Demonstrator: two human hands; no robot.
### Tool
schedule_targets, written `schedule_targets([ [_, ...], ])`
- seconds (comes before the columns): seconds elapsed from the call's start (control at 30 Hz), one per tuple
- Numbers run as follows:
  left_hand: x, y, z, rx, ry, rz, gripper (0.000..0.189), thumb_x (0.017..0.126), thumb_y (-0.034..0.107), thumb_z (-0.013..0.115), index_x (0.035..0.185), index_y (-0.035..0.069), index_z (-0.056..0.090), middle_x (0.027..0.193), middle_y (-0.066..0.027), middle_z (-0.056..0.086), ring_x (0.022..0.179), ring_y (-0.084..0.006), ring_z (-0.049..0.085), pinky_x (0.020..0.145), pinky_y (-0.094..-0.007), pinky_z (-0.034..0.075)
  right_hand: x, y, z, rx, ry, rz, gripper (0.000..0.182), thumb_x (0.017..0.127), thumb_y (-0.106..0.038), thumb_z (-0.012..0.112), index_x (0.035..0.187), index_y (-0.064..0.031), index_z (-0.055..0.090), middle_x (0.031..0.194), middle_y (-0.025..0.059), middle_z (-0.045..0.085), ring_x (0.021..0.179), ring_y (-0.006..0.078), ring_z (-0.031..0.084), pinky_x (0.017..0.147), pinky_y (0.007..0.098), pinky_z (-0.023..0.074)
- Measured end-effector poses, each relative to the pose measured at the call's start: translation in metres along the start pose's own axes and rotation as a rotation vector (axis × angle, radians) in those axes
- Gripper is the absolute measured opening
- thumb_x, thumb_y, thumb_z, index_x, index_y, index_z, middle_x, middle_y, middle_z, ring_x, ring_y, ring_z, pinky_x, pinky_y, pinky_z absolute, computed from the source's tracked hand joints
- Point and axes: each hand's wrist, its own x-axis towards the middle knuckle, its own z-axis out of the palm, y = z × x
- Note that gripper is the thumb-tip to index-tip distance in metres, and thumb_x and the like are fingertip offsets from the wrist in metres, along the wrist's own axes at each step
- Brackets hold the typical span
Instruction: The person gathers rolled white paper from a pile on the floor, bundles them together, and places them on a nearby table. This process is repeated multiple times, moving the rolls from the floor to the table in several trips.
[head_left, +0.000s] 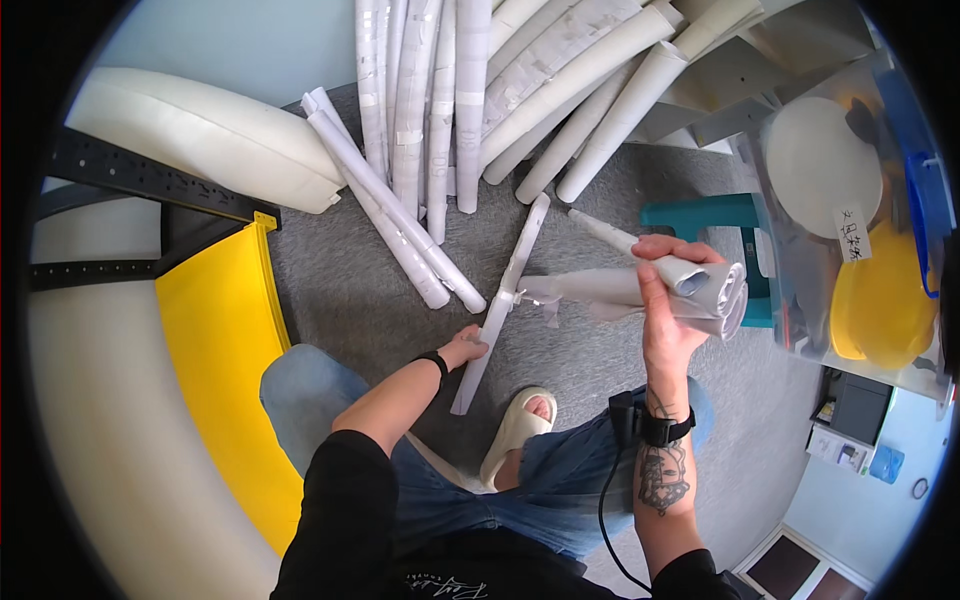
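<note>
My right hand (667, 300) grips a bundle of white paper rolls (600, 286), their open ends at the right and a thin roll (607, 231) slanting out at the upper left. Torn clear wrapping hangs from the bundle's left end. Lower down, my left hand (466, 346) holds a long, narrow white roll (517, 262) tilted over the grey carpet; its far end points up towards the stack. Two wrapped rolls (397, 214) lie slanted to the left of it. Beyond them, several more white rolls (469, 105) lean in a fan, some bound with clear tape and marked with writing.
A clear plastic bin (795, 300) with yellow and blue things stands at the right, by a teal stool (697, 210). On the left are a black metal rack (150, 172), yellow sheets (214, 300) and a cream cushion (202, 135). My slippered foot (521, 431) is below the left roll.
</note>
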Motion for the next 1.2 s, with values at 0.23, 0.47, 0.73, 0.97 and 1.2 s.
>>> schedule_targets([
  [0.23, -0.06, 0.12, 0.025, 0.249, 0.077, 0.208, 0.055, 0.09, 0.019, 0.063, 0.14, 0.005, 0.044, 0.112, -0.0163, 0.062, 0.097, -0.0239, 0.061, 0.086, -0.0382, 0.051, 0.037, 0.011, -0.046, -0.024, 0.196, -0.044, 0.027, 0.087, 0.004, 0.072, 0.106, -0.0026, 0.054, 0.092, 0.0123, 0.07, 0.085, 0.0186, 0.067, 0.08, 0.0338, 0.0539],
  [0.47, -0.149, 0.251, -0.018, -0.267, -0.164, 0.348, 0.029, 0.095, 0.014, 0.053, 0.122, 0.005, 0.061, 0.096, -0.0069, 0.066, 0.084, -0.0159, 0.065, 0.071, -0.0312, 0.056, 0.047, 0.01, -0.036, 0.031, 0.165, -0.048, 0.027, 0.085, 0.0, 0.075, 0.106, -0.0018, 0.059, 0.089, 0.007, 0.069, 0.081, 0.0129, 0.065, 0.072, 0.029, 0.0524],
  [0.73, -0.191, 0.311, -0.031, -0.611, -0.318, 0.393, 0.03, 0.094, 0.004, 0.059, 0.123, -0.003, 0.053, 0.095, -0.0158, 0.069, 0.079, -0.0247, 0.07, 0.065, -0.0301, 0.055, 0.017, -0.024, 0.011, 0.051, 0.012, 0.036, 0.039, 0.074, -0.006, 0.085, 0.107, -0.0037, 0.064, 0.096, 0.0068, 0.071, 0.088, 0.014, 0.067, 0.076, 0.0306, 0.0547],
  [0.97, -0.191, 0.312, -0.015, -0.176, -0.183, 0.484, 0.024, 0.098, 0.009, 0.064, 0.118, 0.001, 0.053, 0.086, -0.0091, 0.067, 0.072, -0.015, 0.066, 0.06, -0.0267, 0.051, 0.016, -0.031, 0.014, -0.015, -0.063, -0.031, 0.041, 0.07, -0.007, 0.088, 0.105, -0.0054, 0.067, 0.097, 0.0054, 0.072, 0.088, 0.015, 0.068, 0.079, 0.0295, 0.0547],
  [1.2, -0.188, 0.304, -0.005, 0.201, 0.126, 0.869, 0.032, 0.097, 0.013, 0.065, 0.125, 0.003, 0.054, 0.074, -0.0061, 0.06, 0.063, -0.0114, 0.055, 0.06, -0.0287, 0.047, 0.01, -0.034, 0.017, 0.018, 0.021, 0.039, 0.053, 0.073, -0.014, 0.091, 0.114, -0.0042, 0.06, 0.104, 0.0085, 0.07, 0.094, 0.0161, 0.067, 0.083, 0.0319, 0.054],
])
